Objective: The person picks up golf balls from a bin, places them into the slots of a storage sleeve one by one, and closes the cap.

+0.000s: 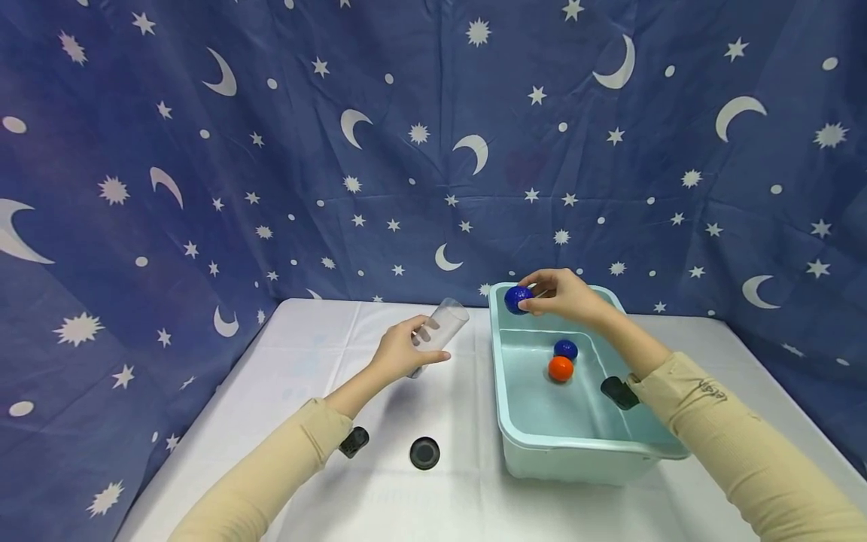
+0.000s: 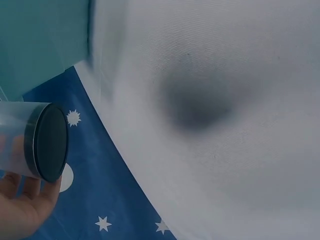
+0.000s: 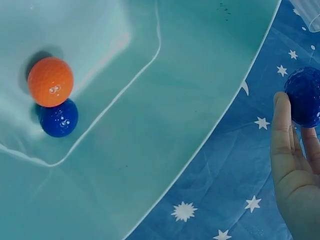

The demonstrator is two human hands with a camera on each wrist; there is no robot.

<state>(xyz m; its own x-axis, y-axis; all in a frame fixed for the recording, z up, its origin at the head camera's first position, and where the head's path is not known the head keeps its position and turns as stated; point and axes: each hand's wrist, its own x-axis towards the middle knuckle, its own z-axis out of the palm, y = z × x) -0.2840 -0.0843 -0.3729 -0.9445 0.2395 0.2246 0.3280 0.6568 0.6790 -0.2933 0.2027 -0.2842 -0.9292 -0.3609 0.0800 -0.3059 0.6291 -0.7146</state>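
Note:
My left hand grips a clear plastic cylinder, tilted with its mouth up and to the right. Its dark end cap shows in the left wrist view. Between thumb and fingertips, my right hand pinches a blue golf ball above the far left corner of the pale green tub. On the tub's floor an orange golf ball lies against a second blue golf ball.
A round black lid lies on the white tablecloth, left of the tub. Behind the table hangs a blue curtain with moons and stars. Black wrist cameras are strapped under both sleeves.

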